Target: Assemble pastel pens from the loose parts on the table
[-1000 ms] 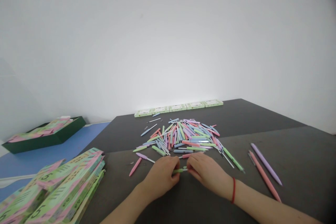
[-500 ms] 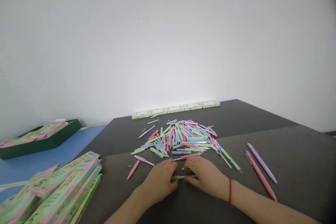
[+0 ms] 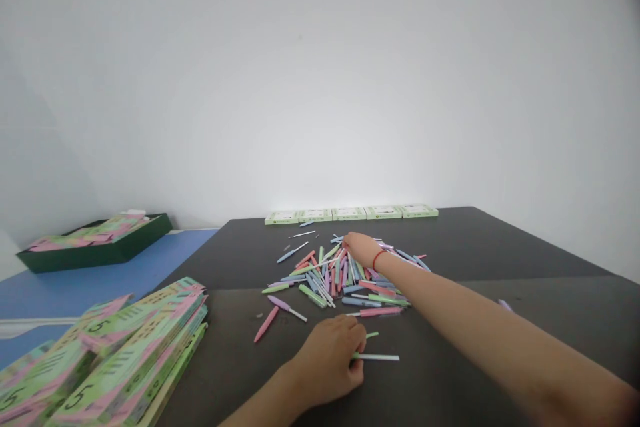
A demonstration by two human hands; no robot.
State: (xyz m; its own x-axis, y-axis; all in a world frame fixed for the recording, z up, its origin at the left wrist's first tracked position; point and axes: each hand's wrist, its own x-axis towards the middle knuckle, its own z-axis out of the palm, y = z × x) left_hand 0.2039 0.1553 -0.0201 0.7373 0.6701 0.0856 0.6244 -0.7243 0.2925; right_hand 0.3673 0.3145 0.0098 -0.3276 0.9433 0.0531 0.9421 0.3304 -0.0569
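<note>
My left hand point(image 3: 333, 360) is closed around a green pen half with a white refill point(image 3: 381, 357) sticking out to the right, just above the near part of the table. A small green piece point(image 3: 372, 334) shows just beyond its fingertips. My right hand point(image 3: 361, 248), with a red string at the wrist, reaches to the far side of a heap of pastel pen parts point(image 3: 320, 280). Its fingers are bent together down at the heap, and what they pinch, if anything, is hidden. A pink pen part with a refill point(image 3: 380, 311) lies between the two hands.
Several flat light-green boxes point(image 3: 349, 213) line the table's back edge. On the left are stacked green-and-pink packets point(image 3: 135, 347) and a dark green tray point(image 3: 120, 250) of similar packets on a blue surface. A purple pen point(image 3: 505, 305) peeks out behind my right forearm.
My right hand has let go of the white refill end and moved forward to the heap. My left hand keeps the green pen half. The view has shifted slightly.
</note>
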